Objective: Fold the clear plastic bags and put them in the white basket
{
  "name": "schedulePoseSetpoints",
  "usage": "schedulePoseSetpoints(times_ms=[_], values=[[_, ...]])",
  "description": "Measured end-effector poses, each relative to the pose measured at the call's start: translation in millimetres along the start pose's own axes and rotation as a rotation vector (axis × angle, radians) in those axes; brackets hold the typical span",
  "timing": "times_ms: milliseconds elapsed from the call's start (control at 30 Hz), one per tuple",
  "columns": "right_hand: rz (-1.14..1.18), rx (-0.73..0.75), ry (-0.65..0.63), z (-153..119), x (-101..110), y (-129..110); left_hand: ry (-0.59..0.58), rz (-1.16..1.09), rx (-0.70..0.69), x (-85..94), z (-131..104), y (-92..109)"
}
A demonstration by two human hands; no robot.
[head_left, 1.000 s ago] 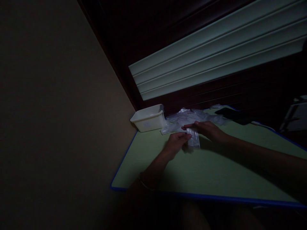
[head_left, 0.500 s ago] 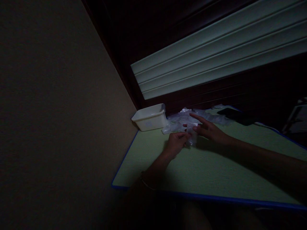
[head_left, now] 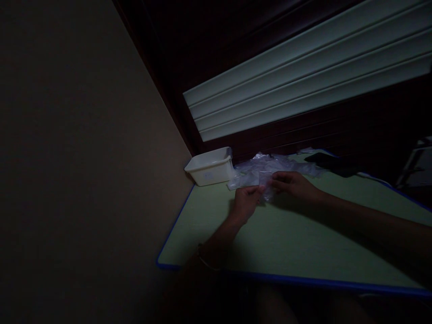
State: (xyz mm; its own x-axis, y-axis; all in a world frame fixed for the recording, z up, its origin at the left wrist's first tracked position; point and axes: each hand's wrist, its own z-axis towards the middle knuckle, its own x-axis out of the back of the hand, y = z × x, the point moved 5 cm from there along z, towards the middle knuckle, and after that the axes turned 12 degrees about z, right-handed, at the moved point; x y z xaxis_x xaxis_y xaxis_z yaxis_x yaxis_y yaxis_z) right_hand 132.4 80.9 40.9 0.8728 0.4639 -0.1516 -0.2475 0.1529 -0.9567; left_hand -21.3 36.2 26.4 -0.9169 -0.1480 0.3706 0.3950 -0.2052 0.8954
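One small clear plastic bag (head_left: 265,177) between left hand (head_left: 245,203) and right hand (head_left: 299,185)

The single bag is above one pale green counter with a blue edge (head_left: 303,243), near its middle. The left hand pinches the bag between thumb and fingers. The right hand has its fingers curled in at the bag's right side; whether they grip it, I cannot tell. Just behind lies one heap of clear plastic bags (head_left: 249,167), too tangled to count. One cream rectangular plastic bin (head_left: 209,176) stands left of the heap; one flat black object (head_left: 332,164) lies to its right.

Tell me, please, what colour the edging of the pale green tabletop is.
The edging is blue, clearest on the near side, head view.
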Motion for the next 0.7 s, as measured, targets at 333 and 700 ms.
schedulePoseSetpoints(times_ms=[333, 700], values=[[-0.030, -0.014, -0.022, -1.7, -2.0, -1.6, -0.054, -0.239, 0.032, -4.5, -0.4, 2.4], [-0.040, -0.052, -0.085, -6.7, -10.6, -0.4, 0.036, -0.106, 0.055, 3.4, 1.6, -0.9]])
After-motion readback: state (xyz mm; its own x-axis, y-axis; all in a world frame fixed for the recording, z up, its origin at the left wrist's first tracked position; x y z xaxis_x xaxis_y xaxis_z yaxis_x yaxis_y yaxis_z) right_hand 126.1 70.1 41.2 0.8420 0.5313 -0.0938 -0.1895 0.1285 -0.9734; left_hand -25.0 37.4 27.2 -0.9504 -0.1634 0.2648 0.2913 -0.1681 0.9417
